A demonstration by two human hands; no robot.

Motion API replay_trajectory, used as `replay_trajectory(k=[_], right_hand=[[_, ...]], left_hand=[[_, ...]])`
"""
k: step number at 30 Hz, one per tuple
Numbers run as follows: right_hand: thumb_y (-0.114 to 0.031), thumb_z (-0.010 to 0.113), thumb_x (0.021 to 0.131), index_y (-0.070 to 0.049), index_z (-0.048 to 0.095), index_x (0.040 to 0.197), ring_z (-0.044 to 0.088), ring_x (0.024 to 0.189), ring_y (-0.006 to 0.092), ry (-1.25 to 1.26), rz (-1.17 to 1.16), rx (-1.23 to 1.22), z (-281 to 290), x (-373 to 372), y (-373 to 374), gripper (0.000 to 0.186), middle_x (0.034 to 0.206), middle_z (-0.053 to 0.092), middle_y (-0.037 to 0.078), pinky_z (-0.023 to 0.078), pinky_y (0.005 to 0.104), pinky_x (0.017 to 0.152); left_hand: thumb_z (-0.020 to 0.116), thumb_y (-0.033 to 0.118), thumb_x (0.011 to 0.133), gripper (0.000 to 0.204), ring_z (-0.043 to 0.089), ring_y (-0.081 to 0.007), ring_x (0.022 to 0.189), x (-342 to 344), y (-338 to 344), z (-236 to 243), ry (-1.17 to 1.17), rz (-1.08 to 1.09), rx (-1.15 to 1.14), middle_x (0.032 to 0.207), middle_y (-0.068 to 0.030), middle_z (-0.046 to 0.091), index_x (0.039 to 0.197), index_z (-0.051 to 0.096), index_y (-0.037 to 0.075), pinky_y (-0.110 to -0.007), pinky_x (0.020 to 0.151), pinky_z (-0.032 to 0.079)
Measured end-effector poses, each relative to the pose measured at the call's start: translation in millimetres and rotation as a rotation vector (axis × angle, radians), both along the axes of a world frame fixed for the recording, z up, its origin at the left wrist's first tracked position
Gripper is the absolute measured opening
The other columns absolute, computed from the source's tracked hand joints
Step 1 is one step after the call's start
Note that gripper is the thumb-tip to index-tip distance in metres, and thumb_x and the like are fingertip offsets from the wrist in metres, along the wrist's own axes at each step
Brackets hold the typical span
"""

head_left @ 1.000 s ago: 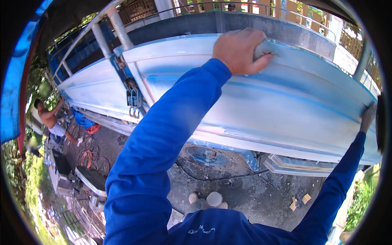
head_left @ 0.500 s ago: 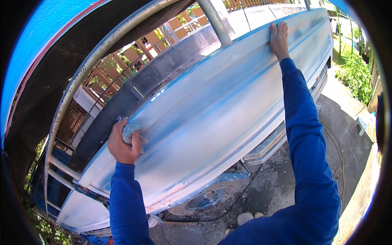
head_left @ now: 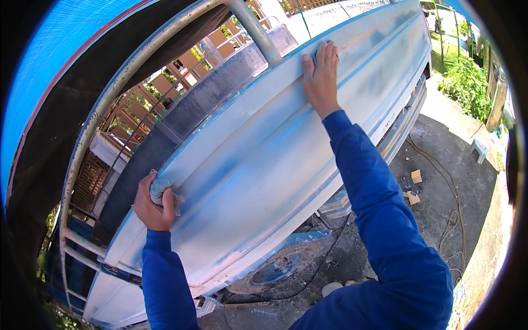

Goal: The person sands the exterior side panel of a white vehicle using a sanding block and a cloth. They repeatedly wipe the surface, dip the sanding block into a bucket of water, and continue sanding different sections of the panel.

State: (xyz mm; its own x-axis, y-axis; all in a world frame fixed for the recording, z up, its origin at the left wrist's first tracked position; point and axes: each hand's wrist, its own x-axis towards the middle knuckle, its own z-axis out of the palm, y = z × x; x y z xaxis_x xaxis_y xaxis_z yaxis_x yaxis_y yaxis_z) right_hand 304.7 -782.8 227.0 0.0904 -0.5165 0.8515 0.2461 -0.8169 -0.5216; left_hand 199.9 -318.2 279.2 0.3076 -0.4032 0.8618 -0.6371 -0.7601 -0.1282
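Note:
A long ridged vehicle side panel (head_left: 247,181), painted white with hazy blue patches, slants from lower left to upper right. Near its left end, my left hand (head_left: 152,208) is closed around a crumpled pale blue rag (head_left: 160,191) beside the panel's upper edge. Farther along, my right hand (head_left: 321,80) lies flat on the upper part of the panel, fingers stretched out and pointing away from me. Whether anything thin lies under that palm is hidden.
A metal pipe frame (head_left: 110,91) arches over the panel's left side. Below the panel are a wheel (head_left: 275,270) and concrete ground with a cable (head_left: 461,220). Small tan blocks (head_left: 416,176) lie there. A pale stool (head_left: 479,149) stands at right.
My right hand has slid leftward and nearer along the panel. My left hand still grips the rag and has shifted only slightly. The whole view has turned a little to the right.

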Motion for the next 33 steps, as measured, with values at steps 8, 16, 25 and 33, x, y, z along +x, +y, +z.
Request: replay_trajectory(k=[8, 16, 25, 33], right_hand=[[-0.039, 0.054, 0.102, 0.000, 0.043, 0.151, 0.029, 0.154, 0.0296, 0.024, 0.449, -0.892, -14, -72, 177, 0.064, 0.163, 0.036, 0.017, 0.021, 0.0448, 0.126], [-0.028, 0.055, 0.099, 0.000, 0.067, 0.123, 0.054, 0.131, 0.0323, 0.004, 0.327, -0.696, 19, -77, 126, 0.039, 0.129, 0.067, 0.016, 0.036, 0.0465, 0.116], [-0.032, 0.049, 0.103, 0.000, 0.069, 0.116, 0.062, 0.119, 0.0319, 0.338, 0.326, -0.768, 69, -93, 58, 0.040, 0.123, 0.070, 0.017, 0.044, 0.0443, 0.107], [-0.032, 0.045, 0.103, -0.003, 0.067, 0.123, 0.060, 0.123, 0.0285, 0.356, 0.440, -0.871, 64, -78, 122, 0.042, 0.121, 0.070, 0.014, 0.041, 0.0444, 0.108]], left_hand=[[0.065, 0.026, 0.092, 0.035, 0.071, -0.0354, 0.103, -7, 15, 4, -0.015, 0.012, 0.046, 0.113, -0.0181, 0.072, 0.118, 0.066, 0.002, -0.040, 0.092, 0.054], [0.075, 0.021, 0.082, 0.040, 0.071, -0.0398, 0.100, -5, 1, 0, -0.025, 0.043, 0.005, 0.109, -0.0191, 0.072, 0.116, 0.067, 0.003, -0.043, 0.094, 0.055], [0.079, 0.027, 0.079, 0.045, 0.071, -0.0375, 0.095, -11, 15, 2, -0.088, 0.073, 0.003, 0.109, -0.0182, 0.072, 0.116, 0.067, 0.005, -0.041, 0.085, 0.057], [0.081, 0.031, 0.078, 0.047, 0.071, -0.0359, 0.090, -8, 13, 3, -0.102, 0.022, 0.010, 0.106, -0.0169, 0.073, 0.115, 0.068, 0.005, -0.042, 0.080, 0.057]])
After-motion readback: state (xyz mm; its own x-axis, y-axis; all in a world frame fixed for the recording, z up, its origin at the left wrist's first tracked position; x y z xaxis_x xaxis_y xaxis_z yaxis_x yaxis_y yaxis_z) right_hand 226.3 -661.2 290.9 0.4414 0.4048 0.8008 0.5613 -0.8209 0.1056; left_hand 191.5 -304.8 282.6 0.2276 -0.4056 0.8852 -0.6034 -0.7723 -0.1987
